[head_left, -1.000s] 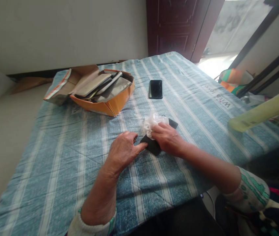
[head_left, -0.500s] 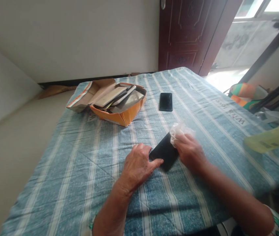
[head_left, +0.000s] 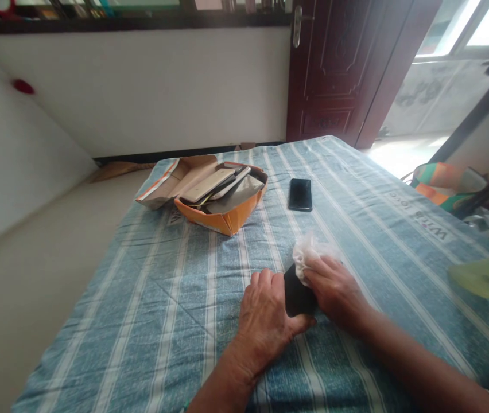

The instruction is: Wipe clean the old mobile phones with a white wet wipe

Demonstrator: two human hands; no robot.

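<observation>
A black phone (head_left: 298, 295) lies on the striped cloth between my hands. My left hand (head_left: 268, 310) grips its near end, with the thumb along the lower edge and the fingers at the left side. My right hand (head_left: 336, 287) is closed on a crumpled white wipe (head_left: 307, 252), pressed onto the phone's far end. That end is partly hidden by the wipe and the fingers. Farther back, a second black phone (head_left: 300, 195) lies flat by itself. Left of it stands an open orange box (head_left: 238, 218), holding several phones (head_left: 210, 186) in a heap.
A blue-and-white striped cloth (head_left: 184, 275) covers the whole table. At the right edge is a yellow-green object (head_left: 485, 275), blurred. Beyond the table are a dark red door (head_left: 334, 74), a white wall (head_left: 162, 92) and a colourful patterned item (head_left: 446, 180).
My head view has tilted up, so more wall shows. My left hand has shifted along the phone and covers more of it. The wipe has stayed at the far end.
</observation>
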